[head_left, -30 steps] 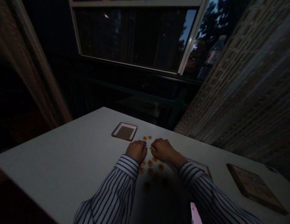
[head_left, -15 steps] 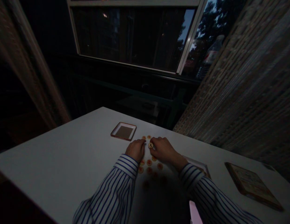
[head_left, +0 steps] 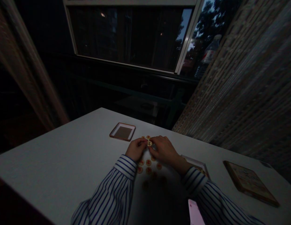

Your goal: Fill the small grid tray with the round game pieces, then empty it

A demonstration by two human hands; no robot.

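Note:
A round Chinese chess piece with a dark character is held between my hands, just above the table. My right hand pinches it from the right between thumb and fingers. From the left, the closed fingertips of my left hand meet its edge. Two discs with reddish marks, one of them this piece, lie just beyond my fingers. Below my hands, several red-marked pieces are spread on the white table; the nearest ones sink into dark shadow.
A shallow tray lies beyond my left hand. Another box is partly covered by my right forearm. Farther right rests a flat wooden-edged box. A pink phone-like object shows at the bottom. Bead curtains hang beside the window.
My left hand has risen slightly and its fingertips have come to the dark-marked piece. My right hand has moved that piece a little left and up. The view has shifted slightly.

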